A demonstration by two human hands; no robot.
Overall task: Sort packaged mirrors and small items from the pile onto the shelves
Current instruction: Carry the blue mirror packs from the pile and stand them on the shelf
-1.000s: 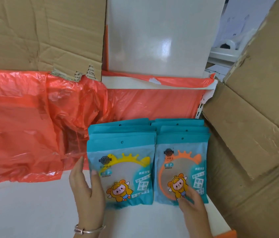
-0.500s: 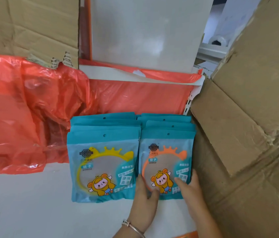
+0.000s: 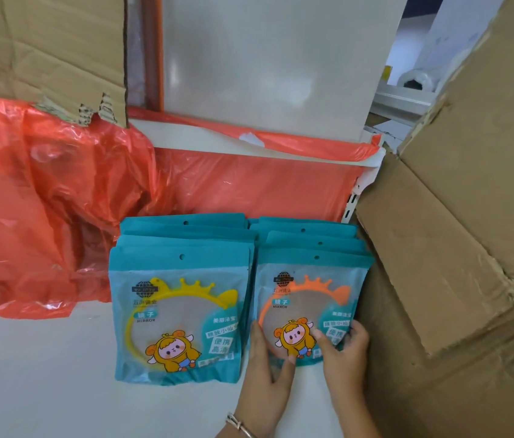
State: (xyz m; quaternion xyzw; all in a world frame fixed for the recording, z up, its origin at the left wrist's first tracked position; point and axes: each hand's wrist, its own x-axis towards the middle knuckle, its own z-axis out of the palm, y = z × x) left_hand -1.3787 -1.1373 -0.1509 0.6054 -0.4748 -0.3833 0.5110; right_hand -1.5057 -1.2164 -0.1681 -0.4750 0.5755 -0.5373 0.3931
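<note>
On the table (image 3: 44,374), both hands are now tidying the orange pack (image 3: 306,298): left hand (image 3: 265,384), off the yellow pack (image 3: 180,311), pressing flat; right hand (image 3: 344,358) gripping.

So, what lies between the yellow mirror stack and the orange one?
Head view: fingers of the left hand at the lower end; above them a narrow bare gap.

Two stacks of teal mirror packs lie side by side at lower centre of the frame, tops fanned toward the back. On the left stack lies a yellow mirror pack (image 3: 180,311), flat and face up. On the right stack lies an orange mirror pack (image 3: 309,298).
</note>
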